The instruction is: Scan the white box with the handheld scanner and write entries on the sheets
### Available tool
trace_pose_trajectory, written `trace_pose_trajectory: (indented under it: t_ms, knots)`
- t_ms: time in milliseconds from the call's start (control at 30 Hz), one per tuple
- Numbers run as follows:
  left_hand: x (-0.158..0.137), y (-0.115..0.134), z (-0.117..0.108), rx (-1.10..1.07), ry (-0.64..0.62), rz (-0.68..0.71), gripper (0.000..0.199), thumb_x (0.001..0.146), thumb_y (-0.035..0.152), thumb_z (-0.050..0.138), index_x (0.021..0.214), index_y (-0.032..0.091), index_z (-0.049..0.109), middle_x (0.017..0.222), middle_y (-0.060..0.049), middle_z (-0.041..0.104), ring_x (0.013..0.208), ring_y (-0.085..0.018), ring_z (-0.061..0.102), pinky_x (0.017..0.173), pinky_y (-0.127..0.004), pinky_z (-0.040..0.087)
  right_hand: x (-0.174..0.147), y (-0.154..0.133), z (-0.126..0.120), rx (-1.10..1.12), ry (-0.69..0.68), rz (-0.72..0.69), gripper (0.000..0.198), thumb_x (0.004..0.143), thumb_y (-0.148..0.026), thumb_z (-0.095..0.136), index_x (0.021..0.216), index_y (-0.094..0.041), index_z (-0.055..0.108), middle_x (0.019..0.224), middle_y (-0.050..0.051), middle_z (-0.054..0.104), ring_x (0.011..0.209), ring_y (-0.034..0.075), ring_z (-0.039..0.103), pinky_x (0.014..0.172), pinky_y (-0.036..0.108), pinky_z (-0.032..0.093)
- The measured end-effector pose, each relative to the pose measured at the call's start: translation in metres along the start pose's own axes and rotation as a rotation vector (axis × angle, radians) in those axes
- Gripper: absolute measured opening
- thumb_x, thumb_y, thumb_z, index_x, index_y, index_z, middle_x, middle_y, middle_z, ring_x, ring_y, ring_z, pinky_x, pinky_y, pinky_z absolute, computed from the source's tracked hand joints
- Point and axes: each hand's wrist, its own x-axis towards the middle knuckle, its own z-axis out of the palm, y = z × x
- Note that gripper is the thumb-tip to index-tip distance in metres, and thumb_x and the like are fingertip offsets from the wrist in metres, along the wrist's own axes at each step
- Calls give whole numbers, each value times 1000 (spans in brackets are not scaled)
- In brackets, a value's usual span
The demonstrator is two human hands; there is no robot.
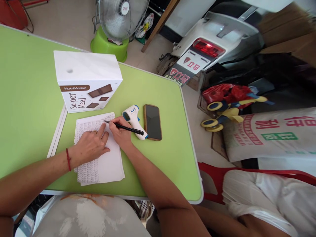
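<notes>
A stack of paper sheets (111, 168), its left part covered in rows of handwriting, lies on the green table (168, 161) in front of me. My left hand (92, 144) rests on the sheets, index finger stretched towards the upper edge and the other fingers loosely spread. In my right hand (120, 133) is a black pen (130, 129), pinched near its tip, which points at the top of the page beside my left index finger. Just right of that hand lies a white and blue infrared thermometer (134, 120), partly covered by the pen.
A white NutriMotion box (89, 79) stands beyond the papers. A smartphone (152, 121) lies right of the thermometer. Past the table are a fan (120, 18) on a green stool (108, 46), a white scooter (212, 39) and a large sack (271, 135). Another person in white clothes (261, 194) sits at right.
</notes>
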Motion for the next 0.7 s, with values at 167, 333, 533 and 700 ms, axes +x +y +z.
trace_pose_trajectory:
  t_ms: [167, 333, 533, 700]
  knots:
    - [0, 0, 2, 2, 15, 3, 52, 87, 50, 58, 118, 8, 55, 139, -28, 39, 71, -26, 66, 58, -36, 49, -1, 0, 0, -16, -7, -10, 11, 76, -26, 52, 65, -22, 52, 59, -5, 55, 58, 11, 50, 58, 27, 44]
    - [1, 0, 1, 16, -1, 4, 56, 87, 50, 57, 122, 6, 53, 139, -29, 39, 70, -25, 65, 59, -35, 48, -1, 1, 0, -32, -50, -43, 12, 77, -25, 52, 65, -22, 52, 60, -4, 55, 59, 11, 51, 59, 27, 44]
    - [1, 0, 3, 8, 5, 2, 60, 87, 51, 58, 126, 6, 51, 139, -30, 37, 70, -25, 65, 60, -35, 48, -1, -3, 0, -57, -80, -36, 11, 77, -24, 53, 67, -22, 52, 60, -5, 55, 56, 10, 48, 57, 26, 43]
    - [2, 0, 3, 20, 6, 5, 59, 87, 51, 58, 125, 6, 52, 140, -30, 38, 69, -25, 65, 59, -35, 48, -1, -4, -1, -77, -77, -10, 12, 76, -24, 52, 65, -21, 50, 59, -5, 54, 57, 11, 48, 57, 26, 42]
